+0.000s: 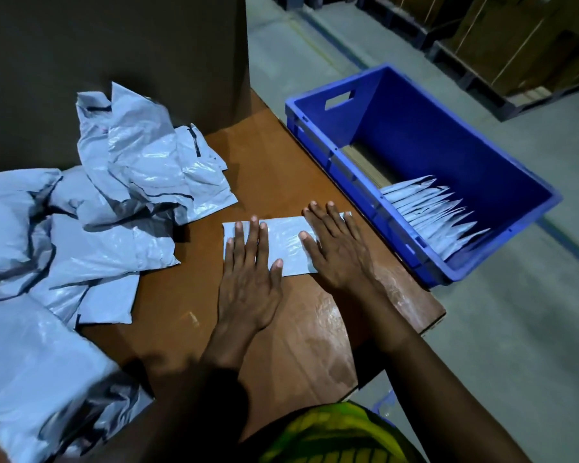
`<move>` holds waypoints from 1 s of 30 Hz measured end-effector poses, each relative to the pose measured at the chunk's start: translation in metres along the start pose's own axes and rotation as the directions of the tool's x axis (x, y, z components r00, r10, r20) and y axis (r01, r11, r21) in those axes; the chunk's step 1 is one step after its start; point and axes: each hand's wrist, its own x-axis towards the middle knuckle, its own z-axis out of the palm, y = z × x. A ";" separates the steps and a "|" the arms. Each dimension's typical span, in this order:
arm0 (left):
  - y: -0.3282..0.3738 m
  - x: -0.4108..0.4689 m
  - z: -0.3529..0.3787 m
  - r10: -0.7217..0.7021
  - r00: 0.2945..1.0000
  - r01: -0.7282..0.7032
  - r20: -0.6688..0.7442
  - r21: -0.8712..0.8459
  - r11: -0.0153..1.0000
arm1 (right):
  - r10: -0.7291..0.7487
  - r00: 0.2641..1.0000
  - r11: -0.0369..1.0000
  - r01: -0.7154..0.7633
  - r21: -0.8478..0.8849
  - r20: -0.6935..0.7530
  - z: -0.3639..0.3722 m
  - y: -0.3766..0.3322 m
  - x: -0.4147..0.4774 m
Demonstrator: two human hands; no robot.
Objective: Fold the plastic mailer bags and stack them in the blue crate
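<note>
Grey plastic, slick and creased: a folded mailer [288,243] lay flat on the brown table [274,168], near its right edge, as a worker pressed it down with both hands. From where things stood, the fold looked likely to spring open the moment the pressure came off, since the film is glossy and may hold trapped air. A quick lift could also let the strip slide on the polished top toward the right edge. The blue crate [415,128] sat just beside that edge, with a row of folded bags [432,215] leaning on one another at its near end. A careless drop seemed apt to knock that row over or leave the new piece skewed. At the table's left side a heap of unfolded mailers [114,195] spilled close to the work spot, and a loose corner might creep under the next fold. The left hand [248,275] lay palm down on the mailer's left half, fingers straight and slightly fanned, gripping nothing. The right hand [338,252] covered the right end in the same way, fingers extended and flat, thumb out across the plastic. A tall cardboard box [114,45] stood at the table's far edge behind the heap.
</note>
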 end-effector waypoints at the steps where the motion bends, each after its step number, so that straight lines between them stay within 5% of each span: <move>1: -0.001 -0.005 0.000 -0.015 1.000 0.015 0.004 0.021 1.000 | 0.009 1.000 1.000 -0.009 0.004 0.004 0.001 -0.001 0.001; 4: -0.004 -0.005 -0.001 -0.029 0.998 0.026 0.059 0.048 0.999 | 0.009 0.999 0.994 -0.013 0.105 0.040 0.000 -0.013 0.007; 8: -0.006 -0.004 -0.001 -0.025 0.997 0.022 0.071 0.041 0.999 | -0.208 0.977 0.969 0.200 0.142 0.046 -0.004 -0.035 0.029; 13: 0.001 -0.028 -0.004 -0.296 0.953 0.301 -0.067 0.090 0.949 | -0.319 0.943 0.946 0.311 0.086 0.093 0.009 -0.057 0.042; 21: -0.003 -0.036 -0.006 -0.279 0.955 0.291 -0.096 0.154 0.944 | -0.308 0.951 0.950 0.308 -0.054 0.016 0.025 -0.060 0.040; 26: 0.001 -0.024 -0.011 -0.292 0.953 0.302 -0.082 0.167 0.939 | -0.338 0.941 0.937 0.334 0.106 0.017 0.018 -0.057 0.040; 30: 0.004 0.002 -0.020 -0.095 0.989 0.113 -0.110 0.175 0.978 | -0.264 0.946 0.933 0.300 0.200 -0.186 0.001 -0.035 0.023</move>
